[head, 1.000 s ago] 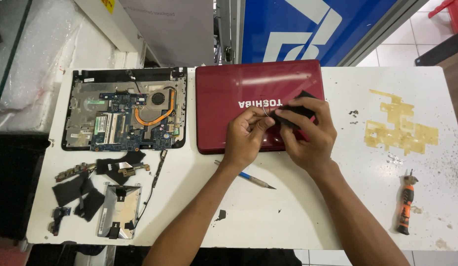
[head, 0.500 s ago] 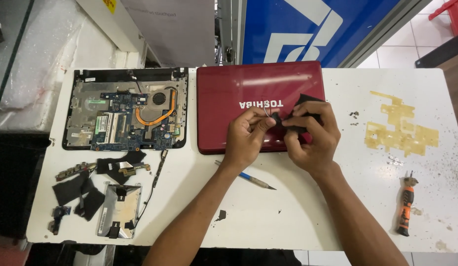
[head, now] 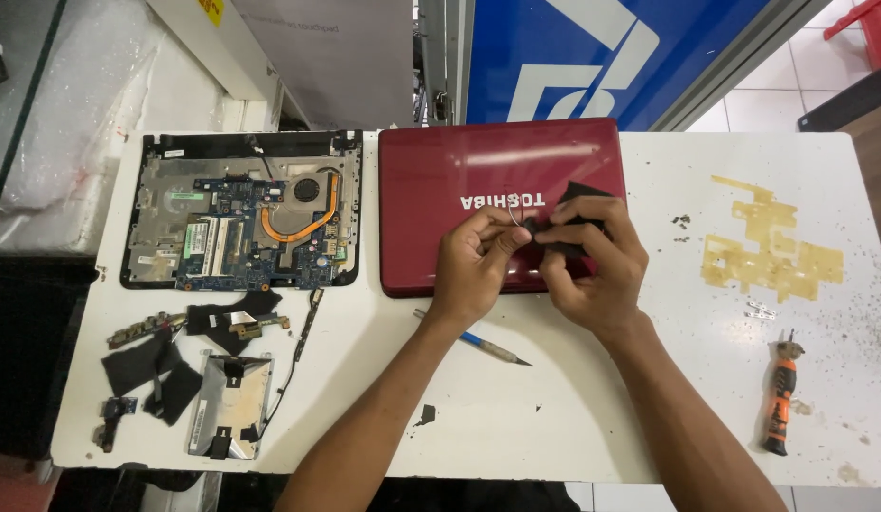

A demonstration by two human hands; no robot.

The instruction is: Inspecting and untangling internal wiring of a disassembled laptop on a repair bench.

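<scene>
Currently, head view: left hand (head: 474,270) and right hand (head: 592,261) meet over the red laptop lid (head: 440,190) on the white counter (head: 573,417). Both grips are clamped on a small black part (head: 566,228), from which thin wires run. Left lies an opened laptop base (head: 241,209). A pen-like tool (head: 471,338) lies near; an orange screwdriver (head: 778,396) far right.

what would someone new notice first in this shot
Probably the red laptop lid, closed at the table's centre, with the left hand and right hand together over it, pinching a small black part. Next, the opened laptop base to its left, circuit board and copper heat pipe bare, loose parts scattered below it.
</scene>
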